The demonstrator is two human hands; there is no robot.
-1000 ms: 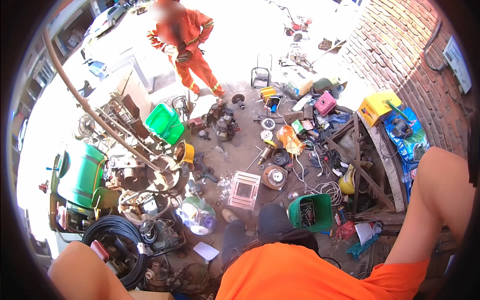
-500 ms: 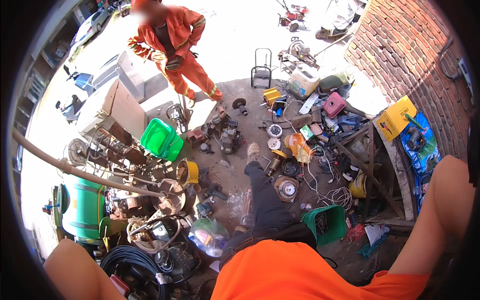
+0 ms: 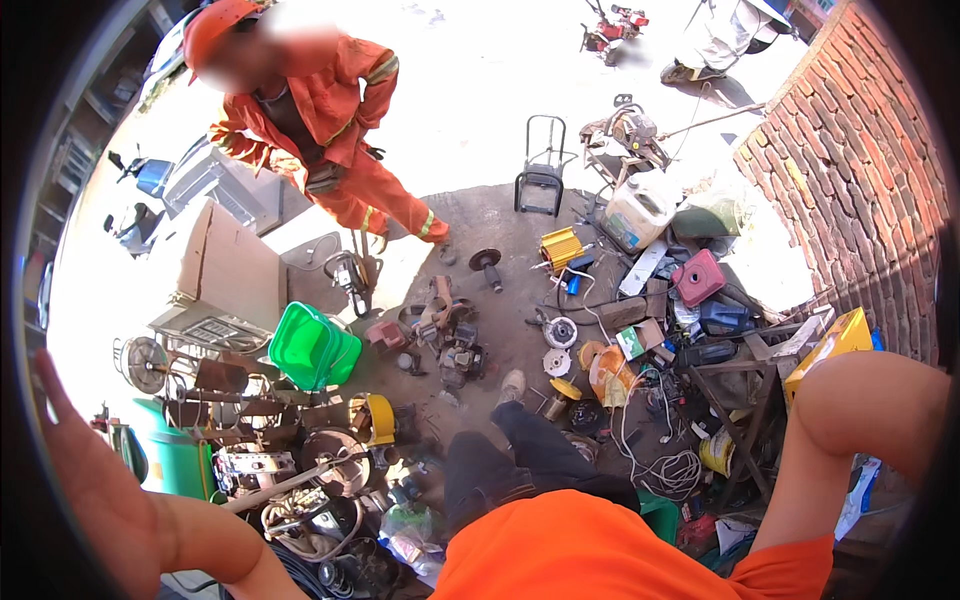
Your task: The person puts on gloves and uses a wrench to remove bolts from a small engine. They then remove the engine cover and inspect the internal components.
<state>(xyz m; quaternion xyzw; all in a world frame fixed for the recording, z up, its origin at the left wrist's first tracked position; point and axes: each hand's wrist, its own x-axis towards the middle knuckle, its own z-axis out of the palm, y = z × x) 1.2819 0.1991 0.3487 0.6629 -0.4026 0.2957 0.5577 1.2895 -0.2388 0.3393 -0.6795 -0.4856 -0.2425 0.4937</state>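
My left hand point(image 3: 95, 495) is raised at the lower left, at the dark rim of the view. Its palm shows and a finger stretches upward; the other fingers are partly cut off. Nothing shows in it. Nearest to it stands a green barrel point(image 3: 165, 450), with a wooden pole point(image 3: 285, 485) passing beyond my forearm. On the right my arm point(image 3: 830, 440) is lifted with the elbow bent, and its hand lies outside the picture. A yellow box point(image 3: 835, 350) shows just behind that elbow.
A person in orange workwear point(image 3: 320, 140) stands ahead to the left. Floor clutter includes a green bucket point(image 3: 315, 345), a small engine point(image 3: 460, 360), a black folding cart point(image 3: 540, 170), a white jerrycan point(image 3: 638, 212) and a tangled white cord point(image 3: 665, 473). A brick wall point(image 3: 860, 190) bounds the right.
My left hand has come into view at the lower left. The right elbow sits lower. My view has shifted; the person in orange appears larger, and my legs are in a different stance.
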